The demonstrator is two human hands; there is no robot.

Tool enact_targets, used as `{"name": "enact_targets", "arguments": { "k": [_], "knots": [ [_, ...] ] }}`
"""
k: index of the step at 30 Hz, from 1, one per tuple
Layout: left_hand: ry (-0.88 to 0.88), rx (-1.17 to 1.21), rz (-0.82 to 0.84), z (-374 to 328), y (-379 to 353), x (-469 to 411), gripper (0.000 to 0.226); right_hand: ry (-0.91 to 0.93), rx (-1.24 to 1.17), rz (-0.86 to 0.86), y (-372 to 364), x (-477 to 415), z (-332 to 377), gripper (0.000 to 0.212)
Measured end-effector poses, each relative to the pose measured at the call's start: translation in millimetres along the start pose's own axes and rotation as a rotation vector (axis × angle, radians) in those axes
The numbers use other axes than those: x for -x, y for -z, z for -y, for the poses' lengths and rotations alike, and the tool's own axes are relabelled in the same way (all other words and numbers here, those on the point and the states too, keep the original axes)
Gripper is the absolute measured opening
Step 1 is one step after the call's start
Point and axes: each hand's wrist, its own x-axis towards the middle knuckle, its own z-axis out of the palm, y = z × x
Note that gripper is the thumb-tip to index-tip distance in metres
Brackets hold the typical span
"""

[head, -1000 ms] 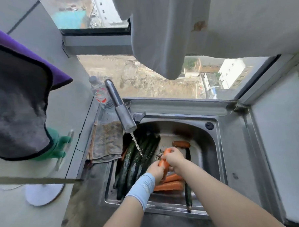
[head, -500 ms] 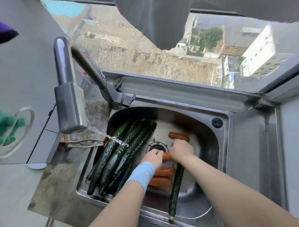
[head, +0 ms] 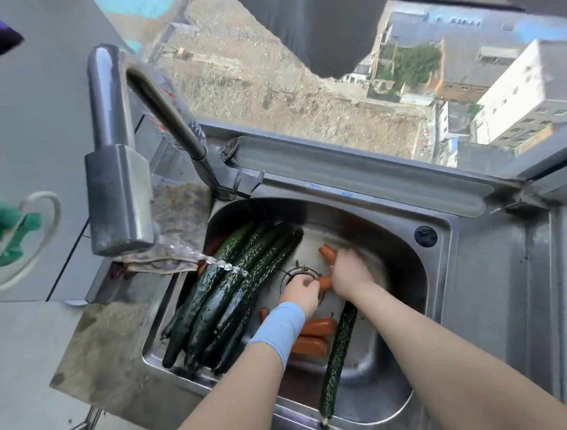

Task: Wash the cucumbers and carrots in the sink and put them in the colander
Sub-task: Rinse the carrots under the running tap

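Washing under way at the sink (head: 390, 229), nothing yet moved on. No colander shows in this view, so by the look of it every piece is yet to be put in one.

A bundle of cucumbers (head: 227, 292) lies slantwise along the left of the basin, wet and glistening, with the tap (head: 119, 196) running and its water (head: 226, 266) falling across them. One more cucumber (head: 338, 349) lies apart on the right, its end close to the near wall. Two carrots (head: 313, 327) rest side by side on the basin floor, partly under your left wrist and its blue wristband (head: 279, 328). A far carrot (head: 327, 253) sits just beyond your right hand, touching it or nearly so.

You appear to be partway through scrubbing a single carrot (head: 325, 282), held low over the drain (head: 299, 274) and away from the stream.

Your left hand (head: 300, 290) has its fingers curled in, gripping the near end of that carrot. Your right hand (head: 348, 272) lies knuckles-up over the other end, but it is blurred and its fingers are hidden beneath it, so you cannot tell from here whether it grips the carrot or only presses on it.

What is left, as a judgement: this carrot, the rest of the carrots, all the cucumbers, then the transfer.
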Motion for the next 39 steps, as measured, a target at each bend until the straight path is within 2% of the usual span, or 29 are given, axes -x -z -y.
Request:
{"name": "enact_targets", "arguments": {
  "k": [2, 5, 7, 9, 11, 15, 19, 21, 25, 30, 32, 33, 36, 38, 39],
  "knots": [
    [0.008, 0.126, 0.006, 3, 0, 16, 0.03, -0.002, -0.242, 0.102, 7, 17, 10, 0.04],
    [0.011, 0.347, 0.029, 11, 3, 41, 0.019, -0.007, -0.545, 0.153, 19, 51, 30, 0.043],
    [0.01, 0.493, 0.032, 18, 13, 56, 0.018, -0.035, -0.842, 0.201, 27, 74, 45, 0.032],
    [0.002, 0.602, -0.01, 27, 30, 63, 0.03, -0.048, -1.09, 0.269, 37, 98, 62, 0.02],
    [-0.006, 0.719, -0.005, 27, 53, 79, 0.029, -0.012, -1.181, 0.291, 43, 115, 79, 0.019],
    [-0.08, 0.784, 0.036, 30, 102, 104, 0.02, 0.02, -1.273, 0.259, 45, 135, 118, 0.019],
    [-0.082, 0.78, 0.043, 35, 147, 115, 0.03, -0.009, -1.155, 0.155, 49, 142, 159, 0.033],
    [-0.061, 0.79, 0.112, 36, 163, 117, 0.035, -0.035, -1.256, 0.183, 53, 146, 176, 0.034],
    [-0.064, 0.774, 0.221, 34, 187, 123, 0.031, -0.053, -1.401, 0.2, 66, 152, 204, 0.029],
    [-0.057, 0.662, 0.195, 14, 193, 124, 0.045, -0.267, -1.381, 0.009, 80, 156, 223, 0.057],
    [-0.072, 0.693, 0.196, 1, 186, 126, 0.047, -0.284, -1.44, -0.07, 74, 148, 226, 0.073],
    [-0.089, 0.706, 0.189, -4, 183, 124, 0.045, -0.26, -1.427, -0.109, 74, 148, 228, 0.074],
    [-0.126, 0.645, 0.121, -14, 184, 126, 0.036, -0.211, -1.339, -0.208, 81, 159, 229, 0.054],
    [-0.093, 0.527, 0.106, -15, 190, 125, 0.038, -0.126, -1.383, -0.153, 79, 160, 225, 0.032],
    [-0.075, 0.482, 0.107, -15, 193, 125, 0.042, -0.079, -1.409, -0.094, 75, 159, 223, 0.027]
  ]
}}
